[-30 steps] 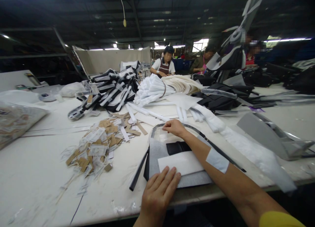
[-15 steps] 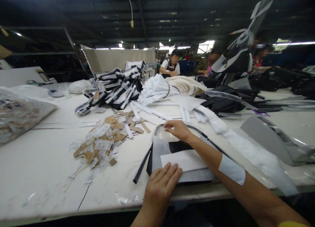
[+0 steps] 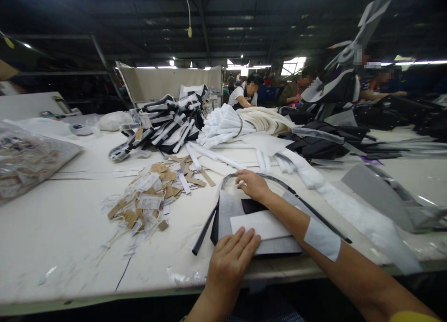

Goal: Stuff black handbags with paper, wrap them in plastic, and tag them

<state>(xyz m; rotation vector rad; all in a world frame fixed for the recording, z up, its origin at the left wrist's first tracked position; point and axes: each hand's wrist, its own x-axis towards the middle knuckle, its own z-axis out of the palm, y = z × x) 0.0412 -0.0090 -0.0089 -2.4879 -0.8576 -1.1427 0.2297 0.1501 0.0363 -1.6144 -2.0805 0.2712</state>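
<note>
A black bag panel with grey lining [image 3: 225, 210] lies near the table's front edge, its long black strap [image 3: 206, 231] arching over the top and down both sides. Across the lining sits a folded white sheet [image 3: 258, 223]. My left hand [image 3: 228, 261] rests flat over the sheet's lower left corner, fingers stretched out. Beside the top of the strap, my right hand [image 3: 254, 186] is closed with curled fingers. A small white bit shows at its fingertips, too small to name. My right forearm, with a pale patch [image 3: 323, 238] on it, covers part of the bag.
Paper tags [image 3: 143, 201] are heaped left of the bag. Behind are wrapped black-and-white straps [image 3: 171, 122], a bundle of white foam tubes [image 3: 223, 124] and black bags [image 3: 317, 140]. White padding [image 3: 356, 215] lies to the right. Co-workers [image 3: 240, 95] sit across the table.
My right hand has curled its fingers more and shifted slightly down and right. My left hand stays on the sheet. The strap's right end now shows past my forearm. A co-worker bends lower.
</note>
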